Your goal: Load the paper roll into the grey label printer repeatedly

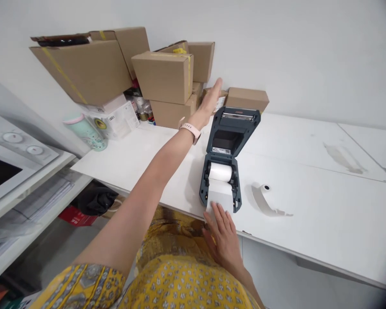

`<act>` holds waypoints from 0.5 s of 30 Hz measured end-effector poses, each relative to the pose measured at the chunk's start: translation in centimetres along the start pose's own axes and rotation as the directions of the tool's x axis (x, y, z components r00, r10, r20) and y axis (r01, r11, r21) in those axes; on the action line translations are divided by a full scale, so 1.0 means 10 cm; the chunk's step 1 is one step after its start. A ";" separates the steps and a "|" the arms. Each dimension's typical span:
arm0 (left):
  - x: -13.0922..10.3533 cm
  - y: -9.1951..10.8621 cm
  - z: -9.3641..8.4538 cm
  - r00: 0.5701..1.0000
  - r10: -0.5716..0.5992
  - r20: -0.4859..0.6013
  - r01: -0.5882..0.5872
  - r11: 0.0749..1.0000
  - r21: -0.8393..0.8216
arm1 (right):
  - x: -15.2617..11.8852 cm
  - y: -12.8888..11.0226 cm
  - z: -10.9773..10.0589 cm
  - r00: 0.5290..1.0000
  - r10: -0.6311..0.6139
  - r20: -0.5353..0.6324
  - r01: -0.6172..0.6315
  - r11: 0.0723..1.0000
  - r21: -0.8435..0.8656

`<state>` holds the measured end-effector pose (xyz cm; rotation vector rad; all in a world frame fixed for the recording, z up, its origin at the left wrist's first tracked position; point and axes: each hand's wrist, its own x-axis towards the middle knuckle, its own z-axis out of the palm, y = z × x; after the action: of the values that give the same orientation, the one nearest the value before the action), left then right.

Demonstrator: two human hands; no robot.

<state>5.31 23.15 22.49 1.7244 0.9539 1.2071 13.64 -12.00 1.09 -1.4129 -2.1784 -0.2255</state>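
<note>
A dark label printer [204, 191] stands on the white table with its lid [227, 124] raised. Inside sits a white paper roll [220, 172], and its paper strip [219, 196] runs out over the front edge. My right hand [224, 238] rests on that strip, fingers laid flat across it, thumb off to the left. My left hand [210, 101], with a pale pink band on the wrist, reaches up beside the lid's left edge. Its fingers look stretched out and are seen edge-on; whether they touch the lid I cannot tell.
A small roll [265, 188] with a curling paper tail lies right of the printer. Cardboard boxes [162, 77] are stacked against the wall, with a flatter box [247, 98] behind the printer. At left stand a mint tumbler [86, 131] and a white microwave [22, 146].
</note>
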 end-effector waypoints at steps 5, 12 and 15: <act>-0.42 -0.10 0.11 0.974 -0.122 0.190 0.163 0.963 -0.216 | -0.01 0.00 0.01 1.000 0.008 -0.011 -0.008 1.000 -0.004; -1.67 -0.17 0.25 0.934 0.350 0.073 -0.355 0.932 0.071 | -0.03 0.03 0.03 1.000 -0.009 0.003 0.009 0.999 -0.037; -2.07 -0.36 0.21 0.901 0.400 0.170 -0.426 0.891 0.159 | -0.04 0.04 0.03 1.000 -0.012 0.007 0.012 0.999 -0.038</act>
<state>1.52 5.48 11.60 2.2155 0.6550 1.2745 14.04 -11.97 0.60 -1.4233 -2.1991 -0.2681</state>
